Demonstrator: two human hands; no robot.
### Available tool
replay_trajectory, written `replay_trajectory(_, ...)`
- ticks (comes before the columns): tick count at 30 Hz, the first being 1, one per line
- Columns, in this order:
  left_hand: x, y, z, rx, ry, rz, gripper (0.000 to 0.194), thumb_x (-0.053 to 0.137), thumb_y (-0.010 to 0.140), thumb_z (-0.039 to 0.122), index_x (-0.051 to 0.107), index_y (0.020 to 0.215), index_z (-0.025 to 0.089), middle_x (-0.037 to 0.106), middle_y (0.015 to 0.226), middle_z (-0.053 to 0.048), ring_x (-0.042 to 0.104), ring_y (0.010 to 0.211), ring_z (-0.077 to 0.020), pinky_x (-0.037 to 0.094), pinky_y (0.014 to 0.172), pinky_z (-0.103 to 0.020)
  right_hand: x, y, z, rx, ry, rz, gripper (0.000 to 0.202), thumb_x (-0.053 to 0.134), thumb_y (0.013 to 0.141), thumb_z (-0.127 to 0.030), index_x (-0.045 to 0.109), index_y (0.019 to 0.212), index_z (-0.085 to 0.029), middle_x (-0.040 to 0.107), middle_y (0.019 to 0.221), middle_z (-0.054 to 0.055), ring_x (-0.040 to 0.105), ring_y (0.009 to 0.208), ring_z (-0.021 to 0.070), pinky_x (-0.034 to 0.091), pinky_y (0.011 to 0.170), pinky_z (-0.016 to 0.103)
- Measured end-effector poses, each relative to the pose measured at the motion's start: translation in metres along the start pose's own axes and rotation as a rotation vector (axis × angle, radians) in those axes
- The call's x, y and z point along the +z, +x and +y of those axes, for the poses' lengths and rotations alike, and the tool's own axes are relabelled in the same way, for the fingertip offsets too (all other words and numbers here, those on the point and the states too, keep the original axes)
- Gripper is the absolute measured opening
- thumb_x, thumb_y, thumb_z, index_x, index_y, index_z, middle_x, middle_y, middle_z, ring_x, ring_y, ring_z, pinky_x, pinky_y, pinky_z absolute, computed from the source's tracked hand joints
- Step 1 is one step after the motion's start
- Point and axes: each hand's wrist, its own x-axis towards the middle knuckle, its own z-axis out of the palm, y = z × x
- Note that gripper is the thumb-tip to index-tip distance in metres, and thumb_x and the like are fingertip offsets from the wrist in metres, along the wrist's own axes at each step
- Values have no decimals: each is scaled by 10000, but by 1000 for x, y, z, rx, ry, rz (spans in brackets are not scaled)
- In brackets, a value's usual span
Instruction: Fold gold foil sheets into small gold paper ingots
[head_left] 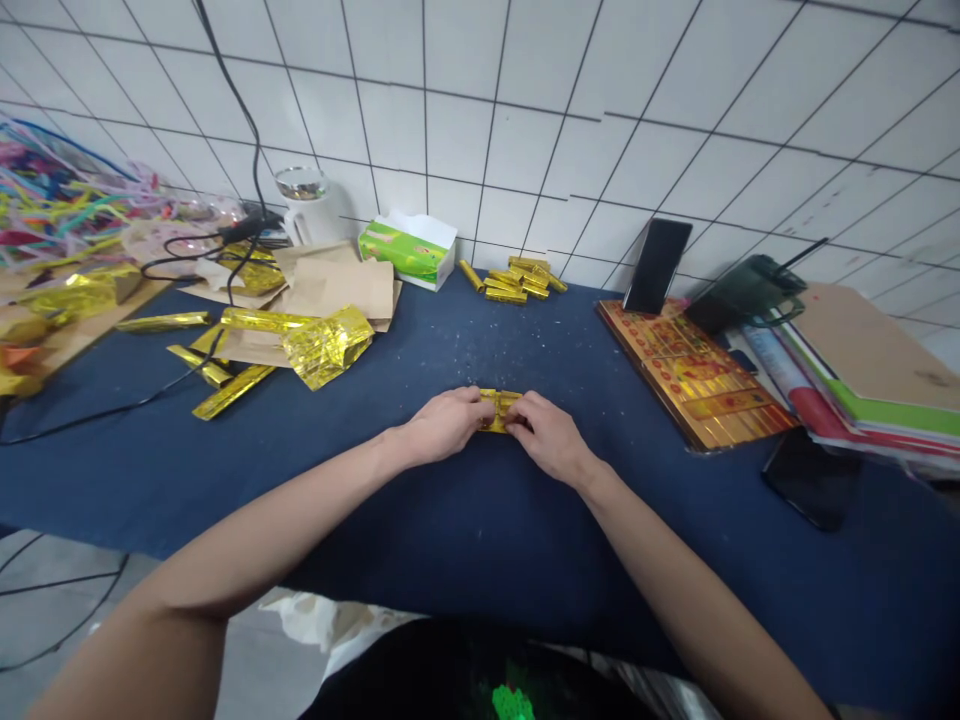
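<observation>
A small strip of folded gold foil paper (pixel 493 424) lies on the dark blue table cover, between my two hands. My left hand (pixel 448 424) has its fingers closed on the left end of the strip. On the right end, my right hand (pixel 550 436) pinches it with thumb and fingers. Fingertips hide parts of the strip. Several short gold foil rolls (pixel 517 281) lie in a small heap near the wall. To the left, a crumpled gold foil sheet (pixel 328 347) rests partly on brown paper (pixel 330 285), with longer folded gold strips (pixel 234 391) beside it.
At the back stand a green tissue pack (pixel 409 250) and a white mug (pixel 309 220). A black cable (pixel 112 410) crosses the left side. On the right are a propped phone (pixel 658 265), a stack of gold-red paper (pixel 697 385), notebooks (pixel 877 350) and a dark phone (pixel 814 478).
</observation>
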Motion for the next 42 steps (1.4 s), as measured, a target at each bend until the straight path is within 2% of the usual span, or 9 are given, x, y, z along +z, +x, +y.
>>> replay_trajectory(4,-2,-1,-1,-7,20,-22,210,385,813,114,567,877,195,518,831,-31,519,773,-145,413,684,-239,-3,-1,6,66,-50,-19,108,484,758,-104,508,718,-202,506,734,-12,494,668,127,362,615,251)
replay_trajectory(9,0,-3,-1,-4,63,-16,224,377,819,110,555,924,198,513,849,-34,510,780,-145,403,690,-243,-5,-1,4,74,-110,-54,101,478,761,-105,510,737,-198,521,755,-6,493,669,124,351,615,244)
replay_trajectory(16,-2,-8,12,128,376,-29,258,382,848,158,565,1018,222,504,877,-60,475,862,-197,358,715,-309,-6,-5,-3,63,-171,-58,145,436,801,-110,534,836,-210,539,818,2,518,751,128,359,650,234)
replay_trajectory(23,-4,-15,21,121,418,-68,313,423,812,150,536,1101,183,522,861,-71,474,831,-204,353,708,-323,-12,-8,-10,53,-260,-91,160,438,818,-121,576,818,-203,548,815,17,526,770,135,368,645,239)
replay_trajectory(27,-3,-14,22,111,411,-29,299,423,811,155,553,1079,182,511,915,-86,457,896,-226,368,754,-347,-17,-15,-15,-13,-343,-93,152,467,821,-160,614,828,-200,551,825,43,515,783,160,386,659,271)
replay_trajectory(30,-1,-11,20,128,353,-31,288,429,808,138,561,1062,176,512,925,-77,459,905,-215,386,786,-344,-17,-18,-15,-77,-362,-44,118,521,803,-211,635,833,-203,550,840,57,496,791,180,400,673,301)
replay_trajectory(33,1,-10,16,132,283,-24,294,425,804,116,566,1056,174,514,921,-73,468,882,-195,413,776,-321,-15,-17,-11,-154,-340,8,141,504,810,-174,643,791,-188,570,846,66,491,815,187,407,710,327)
replay_trajectory(37,4,-10,13,145,244,14,267,408,819,130,588,1014,161,514,932,-79,470,889,-193,423,801,-323,-12,-14,-5,-264,-276,17,193,448,830,-120,631,799,-173,605,826,57,509,846,179,406,766,337)
replay_trajectory(42,6,-9,11,156,219,50,260,401,825,137,600,988,173,517,895,-66,480,860,-180,435,802,-327,-9,-15,-6,-286,-350,15,194,431,827,-105,616,833,-162,609,813,61,518,832,185,408,773,336)
